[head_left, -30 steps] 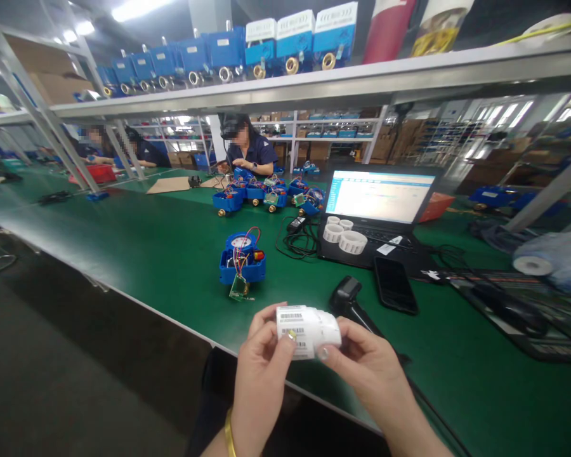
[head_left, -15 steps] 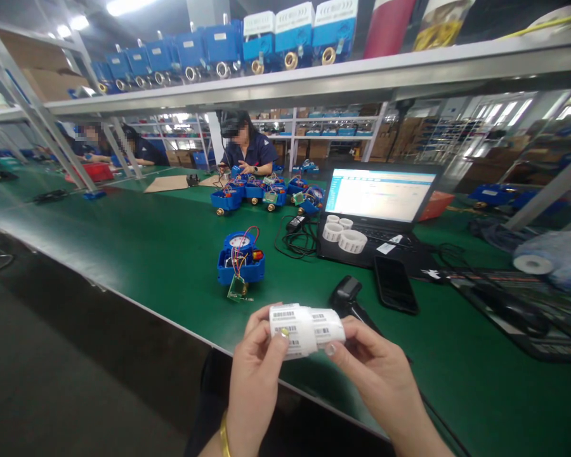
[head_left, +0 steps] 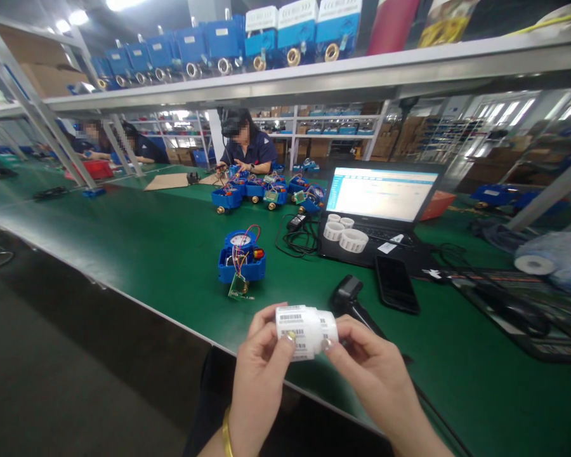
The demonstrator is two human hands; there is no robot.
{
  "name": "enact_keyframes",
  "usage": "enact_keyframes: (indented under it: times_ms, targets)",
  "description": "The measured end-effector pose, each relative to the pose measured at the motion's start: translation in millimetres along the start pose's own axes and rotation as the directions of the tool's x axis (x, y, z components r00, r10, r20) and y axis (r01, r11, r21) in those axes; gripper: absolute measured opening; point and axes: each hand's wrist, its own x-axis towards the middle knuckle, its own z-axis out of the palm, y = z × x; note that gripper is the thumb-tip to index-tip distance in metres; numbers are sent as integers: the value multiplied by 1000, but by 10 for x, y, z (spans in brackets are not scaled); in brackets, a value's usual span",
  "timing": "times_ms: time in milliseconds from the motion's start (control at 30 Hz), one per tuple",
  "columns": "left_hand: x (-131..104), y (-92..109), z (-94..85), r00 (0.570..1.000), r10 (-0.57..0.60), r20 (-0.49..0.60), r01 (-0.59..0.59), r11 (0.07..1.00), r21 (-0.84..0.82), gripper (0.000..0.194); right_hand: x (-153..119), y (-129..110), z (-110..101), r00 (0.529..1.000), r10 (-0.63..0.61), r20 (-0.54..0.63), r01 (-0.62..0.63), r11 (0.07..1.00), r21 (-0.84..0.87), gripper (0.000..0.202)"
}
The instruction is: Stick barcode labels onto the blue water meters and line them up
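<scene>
Between both hands, over the front edge of the green table, is a roll of white barcode labels (head_left: 297,324). My left hand (head_left: 261,365) is closed on its left part, thumb pressed on the printed face. My right hand (head_left: 368,362) pinches the narrower right part, which sits partly inside or behind the left part. Just beyond the hands lies a black barcode scanner (head_left: 348,293). A blue water meter (head_left: 242,266) stands past the left hand, its housing uncovered, with loose wires and a small green circuit board (head_left: 238,285) hanging in front.
A laptop (head_left: 380,190) carries several white label rolls (head_left: 353,240) on its keyboard side. A black phone (head_left: 396,284) lies in front of it. More blue meters (head_left: 272,195) stand farther back, near a co-worker (head_left: 247,146). Overhead runs a shelf (head_left: 304,77) with boxed meters.
The right part of the label roll has slid left into the left part, so less of it shows. My hands are closer together.
</scene>
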Motion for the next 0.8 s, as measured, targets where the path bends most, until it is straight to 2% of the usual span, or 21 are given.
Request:
enact_keyframes:
  times_ms: [367, 567, 600, 667, 733, 800]
  targets:
    - [9, -25, -30, 999, -4, -52, 3, 1000, -20, 23, 23, -24, -35, 999, -43, -1, 43, 997, -60, 25]
    - [5, -18, -17, 1000, -21, 15, 22, 1000, -15, 23, 2, -61, 25, 998, -37, 53, 40, 997, -65, 25]
    - [4, -10, -13, 999, -21, 29, 21, 1000, -11, 23, -4, -62, 36, 999, -27, 18, 29, 996, -90, 23]
    - [-1, -1, -11, 999, -15, 44, 14, 1000, 11, 22, -13, -64, 50, 992, -33, -122, 15, 989, -149, 16]
    - [-11, -8, -16, 999, 8, 53, -11, 999, 49, 21, -11, -71, 49, 969, -84, -233, 34, 977, -212, 21]
    - [-24, -27, -25, 996, 42, 74, -48, 995, 89, 21, 1, -83, 37, 967, -146, -209, 88, 960, -265, 22]
